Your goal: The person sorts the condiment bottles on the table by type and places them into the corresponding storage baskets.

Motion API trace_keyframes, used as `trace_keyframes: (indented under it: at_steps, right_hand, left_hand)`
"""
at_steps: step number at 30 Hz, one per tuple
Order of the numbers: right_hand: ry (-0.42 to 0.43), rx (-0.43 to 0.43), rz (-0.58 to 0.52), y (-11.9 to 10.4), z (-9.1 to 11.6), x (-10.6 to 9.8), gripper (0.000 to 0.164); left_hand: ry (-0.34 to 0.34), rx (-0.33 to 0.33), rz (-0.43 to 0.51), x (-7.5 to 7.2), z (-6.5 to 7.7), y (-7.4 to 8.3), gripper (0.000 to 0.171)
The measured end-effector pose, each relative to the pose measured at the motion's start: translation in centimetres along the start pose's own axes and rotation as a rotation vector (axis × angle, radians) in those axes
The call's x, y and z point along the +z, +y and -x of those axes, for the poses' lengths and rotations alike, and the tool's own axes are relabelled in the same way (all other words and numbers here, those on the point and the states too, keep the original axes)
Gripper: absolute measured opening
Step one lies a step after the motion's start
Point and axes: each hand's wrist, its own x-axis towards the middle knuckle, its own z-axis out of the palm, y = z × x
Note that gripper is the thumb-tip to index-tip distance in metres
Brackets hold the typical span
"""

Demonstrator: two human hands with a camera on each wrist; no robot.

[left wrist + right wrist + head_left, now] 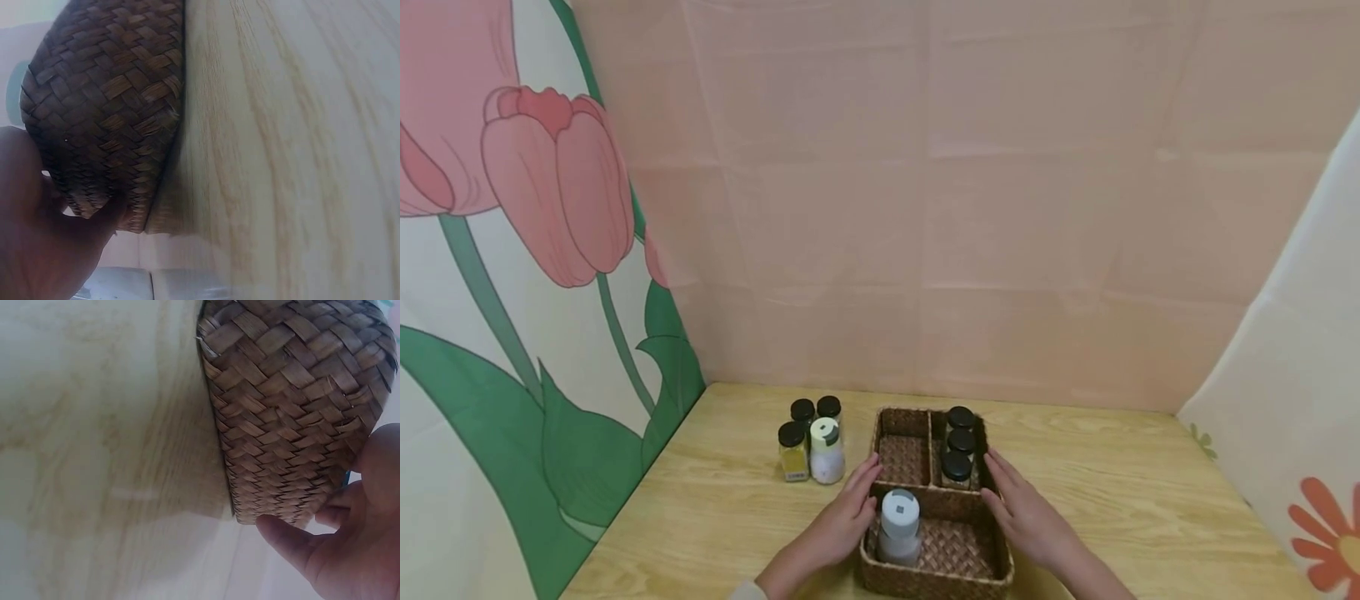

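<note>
Woven basket [936, 581], brown and braided, flat on the wood-grain surface [700, 517] low in the head view, flanked by a grip on each side. Divided inside into one wide compartment at the front and two smaller ones side by side at the back. Against the left wall, left-hand grip [842, 521]: open, with fingers extended along the outer side up to the rim and thumb on the braid. Against the opposite wall, right-hand grip [1026, 512], likewise open, with fingers nearly straight and tips touching the side. Close up in both wrist views, broad interlaced strips of the outer wall, with digits resting on it. At the left end of the front compartment, a pale bottle [900, 533] standing upright, white-capped. In the back right compartment, three black-lidded jars [960, 442] lined up front to back, with contents too dim to make out. To the left of the basket, apart from it, a tight cluster: a yellow-filled jar [793, 461], a white bottle [827, 462] with a pale yellow cap, and two dark-lidded jars [829, 407] behind. Beyond the surface, pinkish cloth [970, 208]; to the left, tulip-printed cloth [557, 192]; to the right, pale cloth [1292, 367] with an orange-red flower.
</note>
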Motion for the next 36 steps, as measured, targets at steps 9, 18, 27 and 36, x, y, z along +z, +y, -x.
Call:
trace_keyframes:
  at_steps: [9,18,27,36]
  right_hand:
    - [-0.002,-0.017,0.048,-0.49,0.48,0.24,0.061]
    - [-0.024,0.033,0.051,-0.53,0.86,0.60,0.062]
    - [-0.032,0.084,0.058,-0.23,0.87,0.74,0.062]
    - [-0.019,0.087,0.073,-0.57,0.99,0.88,0.058]
  left_hand:
    - [0.009,-0.002,0.001,-0.20,0.03,0.22,0.050]
    - [0.005,0.000,-0.010,-0.42,0.06,0.54,0.049]
    - [0.022,0.005,-0.098,-0.50,-0.07,0.43,0.051]
    - [0.034,0.005,-0.154,-0.88,0.42,0.52,0.053]
